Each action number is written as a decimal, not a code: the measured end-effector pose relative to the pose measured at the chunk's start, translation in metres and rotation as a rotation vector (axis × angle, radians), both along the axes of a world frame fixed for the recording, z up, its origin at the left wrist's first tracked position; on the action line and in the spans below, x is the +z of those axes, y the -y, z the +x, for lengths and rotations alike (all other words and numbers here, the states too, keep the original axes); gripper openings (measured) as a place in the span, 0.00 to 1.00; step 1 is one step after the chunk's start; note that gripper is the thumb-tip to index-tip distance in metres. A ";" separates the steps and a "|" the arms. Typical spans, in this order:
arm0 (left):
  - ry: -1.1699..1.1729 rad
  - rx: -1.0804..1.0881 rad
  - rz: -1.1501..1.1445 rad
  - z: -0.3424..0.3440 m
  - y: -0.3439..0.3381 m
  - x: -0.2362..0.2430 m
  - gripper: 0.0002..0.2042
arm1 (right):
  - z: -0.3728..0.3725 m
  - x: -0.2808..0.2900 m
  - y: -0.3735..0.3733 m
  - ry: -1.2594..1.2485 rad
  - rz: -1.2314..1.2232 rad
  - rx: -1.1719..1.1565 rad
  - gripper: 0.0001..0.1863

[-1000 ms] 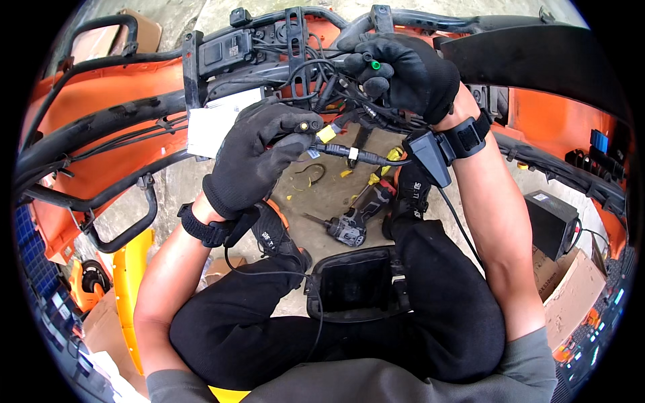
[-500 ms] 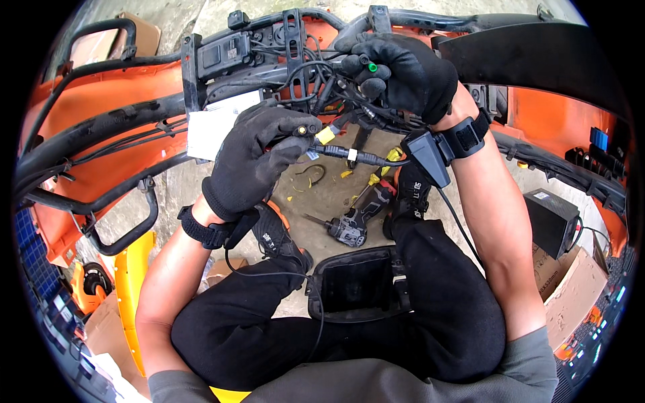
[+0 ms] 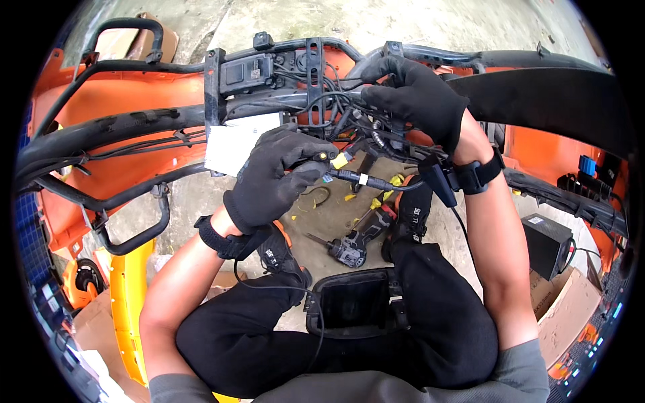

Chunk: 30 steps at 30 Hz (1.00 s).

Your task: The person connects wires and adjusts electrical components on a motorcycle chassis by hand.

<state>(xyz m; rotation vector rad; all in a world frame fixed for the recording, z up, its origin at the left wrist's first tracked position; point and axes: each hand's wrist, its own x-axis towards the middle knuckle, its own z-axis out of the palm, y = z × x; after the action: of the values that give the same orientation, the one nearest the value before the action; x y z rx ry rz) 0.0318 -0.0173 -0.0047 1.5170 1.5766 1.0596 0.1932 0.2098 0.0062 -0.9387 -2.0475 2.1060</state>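
My gloved left hand [image 3: 275,181] pinches a small black connector with a yellow tip [image 3: 324,156], beside a yellow tag [image 3: 340,161] and a black cable joint with a white band [image 3: 364,180]. A white sheet [image 3: 225,141] lies behind that hand against the frame. My gloved right hand [image 3: 423,107] is closed higher up at the wiring bundle [image 3: 346,117], under the frame tube; what its fingers hold is hidden. The wiring runs over an orange vehicle body [image 3: 127,94] with black tubes.
On the floor [image 3: 302,221] between my feet lie a cordless driver [image 3: 356,242] and a yellow-handled tool. An open black container [image 3: 353,302] sits between my legs. A black box [image 3: 544,242] and cardboard [image 3: 568,309] are at right, yellow panels [image 3: 124,302] at left.
The whole view has shifted, so the vehicle sits lower in it. My right hand has turned, and the green-tipped connector in its fingers no longer shows. My left hand still pinches its connector.
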 end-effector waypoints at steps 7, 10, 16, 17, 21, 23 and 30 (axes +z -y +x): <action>-0.056 0.028 0.023 0.001 -0.001 0.001 0.14 | -0.008 0.008 -0.002 0.291 0.894 0.147 0.18; -0.065 0.029 0.038 0.002 0.000 0.000 0.14 | -0.014 0.014 -0.001 0.353 0.895 0.184 0.17; -0.076 0.028 0.051 0.002 0.000 -0.001 0.14 | -0.014 0.009 -0.010 0.353 0.867 0.246 0.16; -0.071 0.026 0.050 0.001 0.000 -0.002 0.14 | -0.016 0.010 -0.010 0.375 0.921 0.255 0.15; -0.034 0.019 0.044 0.000 0.000 -0.006 0.14 | -0.018 0.009 -0.008 0.426 1.134 0.272 0.13; -0.040 -0.007 0.061 -0.002 -0.001 -0.007 0.15 | -0.020 0.008 -0.009 0.433 1.189 0.273 0.13; 0.429 0.013 -0.114 -0.003 0.003 -0.004 0.15 | -0.020 0.008 -0.014 0.183 1.631 0.232 0.10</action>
<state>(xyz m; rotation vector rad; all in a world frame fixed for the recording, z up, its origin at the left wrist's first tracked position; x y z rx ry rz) 0.0293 -0.0201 -0.0090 1.1132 1.3209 1.1879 0.1727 0.2239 0.0141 -0.5030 -2.8628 -0.1232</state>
